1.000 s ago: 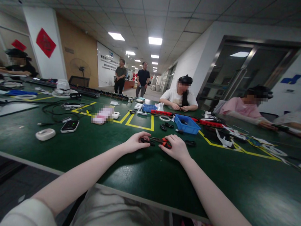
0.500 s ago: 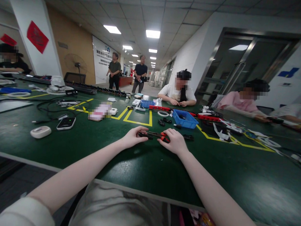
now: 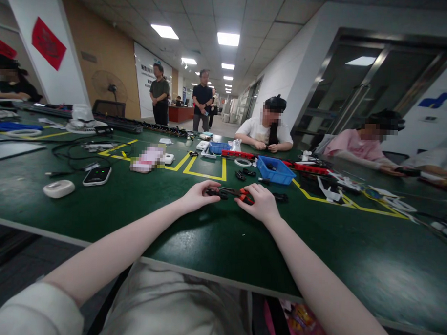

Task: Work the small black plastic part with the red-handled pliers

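Note:
Both my hands rest on the green table (image 3: pixel 221 236) a little ahead of me. My left hand (image 3: pixel 198 195) is closed on a small black part (image 3: pixel 212 192). My right hand (image 3: pixel 259 203) is closed around a red-and-black handled tool (image 3: pixel 240 193) that lies between the two hands, its black tip reaching toward the black part. A second small black piece (image 3: pixel 280 197) lies just right of my right hand.
A blue bin (image 3: pixel 275 171), a tape roll (image 3: pixel 243 162) and small black parts sit beyond my hands inside yellow floor-tape lines. A phone (image 3: pixel 96 176) and a white case (image 3: pixel 59 188) lie at left. Seated people work across the table; two people stand behind.
My hands stay together on the tool and part, shifting slightly. The camera has tilted, so the scene sits a little higher in view.

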`<state>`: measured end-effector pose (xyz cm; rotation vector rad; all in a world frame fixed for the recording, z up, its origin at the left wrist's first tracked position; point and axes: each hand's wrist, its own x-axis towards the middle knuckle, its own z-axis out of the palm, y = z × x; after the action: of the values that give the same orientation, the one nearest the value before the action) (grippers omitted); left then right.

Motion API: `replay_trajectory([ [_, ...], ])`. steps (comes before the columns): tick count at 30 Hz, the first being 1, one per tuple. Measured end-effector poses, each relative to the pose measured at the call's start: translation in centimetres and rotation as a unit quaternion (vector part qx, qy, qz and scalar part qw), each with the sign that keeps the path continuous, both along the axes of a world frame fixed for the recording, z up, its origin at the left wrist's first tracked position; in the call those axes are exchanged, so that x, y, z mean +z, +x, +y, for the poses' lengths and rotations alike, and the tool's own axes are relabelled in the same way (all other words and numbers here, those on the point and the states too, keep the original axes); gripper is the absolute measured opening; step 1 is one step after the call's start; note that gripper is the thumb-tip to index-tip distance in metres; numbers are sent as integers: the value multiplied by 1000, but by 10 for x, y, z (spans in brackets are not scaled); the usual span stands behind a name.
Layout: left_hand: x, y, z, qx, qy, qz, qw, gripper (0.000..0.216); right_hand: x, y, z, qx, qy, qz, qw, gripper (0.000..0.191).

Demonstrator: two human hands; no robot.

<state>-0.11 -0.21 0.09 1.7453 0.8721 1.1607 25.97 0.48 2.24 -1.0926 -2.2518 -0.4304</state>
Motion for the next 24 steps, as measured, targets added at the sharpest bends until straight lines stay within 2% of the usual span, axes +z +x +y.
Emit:
replay_trajectory([
  [10,4,1,-4,-8,4,1,1000,49,-1,-2,-1,12,-7,-18,1000,33],
  [24,7,0,-6,14,0,34,999,45,-1,-4,0,8,0,-36,999,30],
])
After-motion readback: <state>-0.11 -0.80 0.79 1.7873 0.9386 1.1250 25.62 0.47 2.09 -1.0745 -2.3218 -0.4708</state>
